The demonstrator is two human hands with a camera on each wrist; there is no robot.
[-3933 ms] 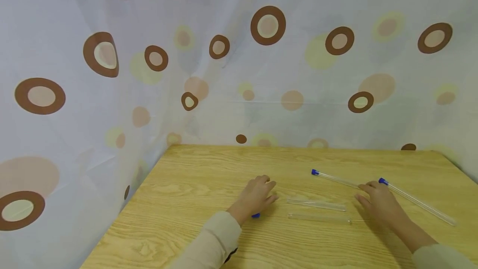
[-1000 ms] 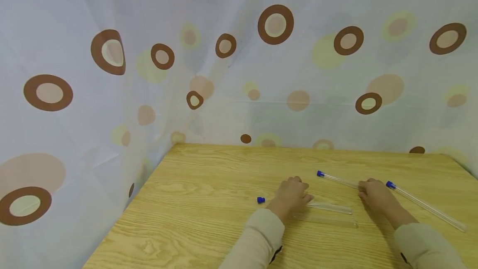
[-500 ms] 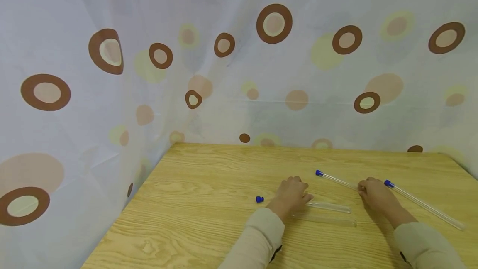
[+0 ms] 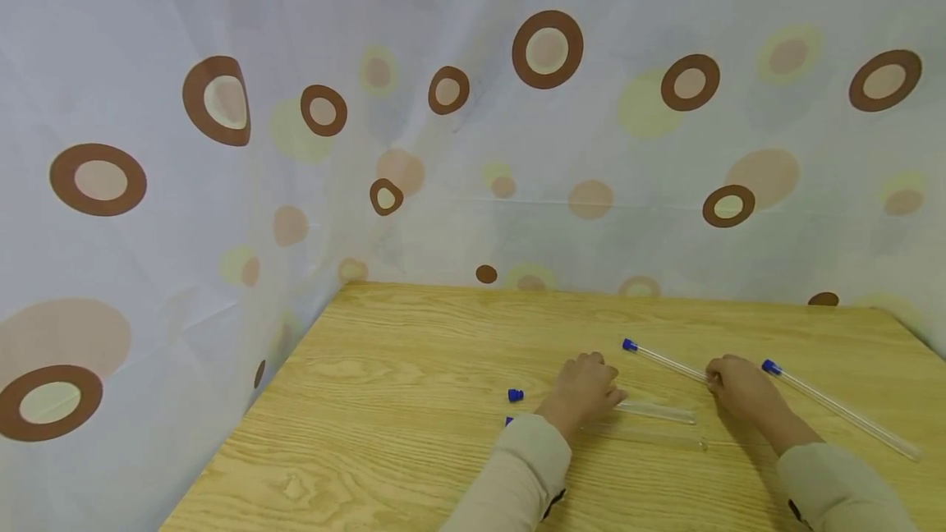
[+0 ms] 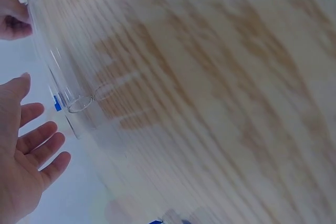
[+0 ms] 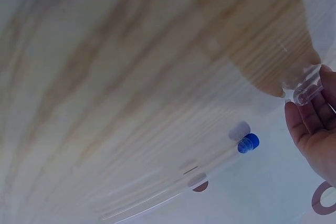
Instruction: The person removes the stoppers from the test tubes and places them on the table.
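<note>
Over the table point(image 4: 399, 401), left fingers point(image 5: 38, 136) spread while right fingers point(image 6: 311, 120) pinch a clear tube point(image 6: 308, 92).

I've got a light wood-grain table point(image 4: 369, 401) in front of me, patterned white sheet point(image 4: 443, 236) behind it and along my left. Print: brown-rimmed circles point(image 4: 548, 49) with pale centres, peach dots point(image 4: 590, 199), yellow blotches point(image 4: 650, 109), small solid brown spots point(image 4: 486, 273) low down. Sheet's creased.
</note>
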